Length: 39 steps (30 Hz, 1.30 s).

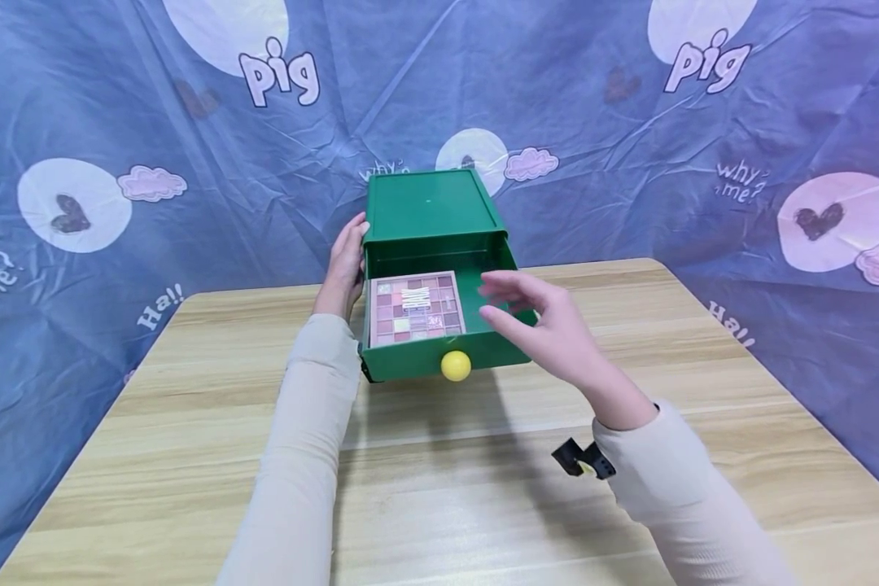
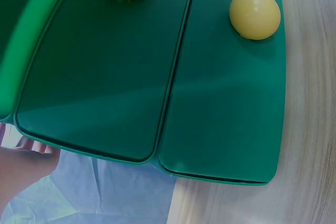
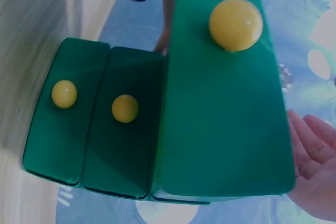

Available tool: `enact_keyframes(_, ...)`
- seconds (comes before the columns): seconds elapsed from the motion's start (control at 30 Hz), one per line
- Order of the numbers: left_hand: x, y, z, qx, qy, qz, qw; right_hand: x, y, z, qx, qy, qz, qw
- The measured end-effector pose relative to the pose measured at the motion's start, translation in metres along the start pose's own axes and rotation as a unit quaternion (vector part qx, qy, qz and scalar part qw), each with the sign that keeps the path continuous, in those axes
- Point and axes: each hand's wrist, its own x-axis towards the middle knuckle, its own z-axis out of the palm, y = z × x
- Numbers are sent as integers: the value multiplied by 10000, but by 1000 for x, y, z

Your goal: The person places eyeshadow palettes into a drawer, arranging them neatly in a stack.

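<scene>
A green drawer cabinet (image 1: 432,199) stands on the table with its top drawer (image 1: 410,360) pulled out. Inside that drawer, on the left, lies a pinkish eyeshadow palette (image 1: 417,303) with a grid of coloured squares. My left hand (image 1: 345,264) rests against the cabinet's left side, its fingertips partly hidden. At the drawer's right side is my right hand (image 1: 549,325), thumb and fingers spread apart and holding nothing. Whether it touches the drawer wall I cannot tell. A round yellow knob (image 1: 456,366) sits on the drawer front.
Below the pulled-out drawer, two closed drawers (image 3: 63,135) carry yellow knobs (image 3: 125,108). The wood-grain table (image 1: 190,423) extends around the cabinet. Behind it hangs a blue printed cloth (image 1: 381,73). A black wrist mount (image 1: 584,459) sits by the right sleeve.
</scene>
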Motion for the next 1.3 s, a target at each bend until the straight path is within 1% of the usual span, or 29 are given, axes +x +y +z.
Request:
enact_keyframes(0.17, 0, 0, 0, 1, 26, 25, 10000, -18, -4, 3, 477, 571, -126, 9971)
enact_keyframes(0.3, 0, 0, 1, -100, 6, 12, 9999, -30, -5, 7, 995, 1074, -182, 9891)
enact_keyframes(0.37, 0, 0, 2, -127, 12, 4, 9999, -34, -5, 9, 1229, 1216, -224, 9847)
enact_keyframes(0.43, 0, 1, 2, -90, 29, 5, 10000, -38, -3, 11, 1392, 1162, -302, 9830)
enact_keyframes(0.53, 1, 2, 1, -50, 26, 0, 10000, -46, 2, 16, 1446, 891, -399, 9847)
enact_keyframes(0.63, 1, 2, 1, -30, -7, -6, 10000, -54, 10, 22, 1460, 661, -283, 9867)
enact_keyframes(0.8, 1, 1, 0, -17, 34, -38, 10000, -64, 24, 35, 1453, 459, 286, 9879)
enact_keyframes(1.0, 1, 0, -1, -4, 32, -7, 10000, -65, 32, 48, 1336, 190, 985, 9859)
enact_keyframes(1.17, 0, 0, -1, -54, 8, 16, 10000, -60, 30, 60, 1246, -91, 1611, 9790)
enact_keyframes(1.23, 0, 0, 0, -62, 21, 24, 10000, -59, 30, 65, 1289, -98, 1760, 9759)
enact_keyframes(1.3, 0, 0, 1, -59, 50, 39, 10000, -57, 30, 70, 1395, -19, 1859, 9726)
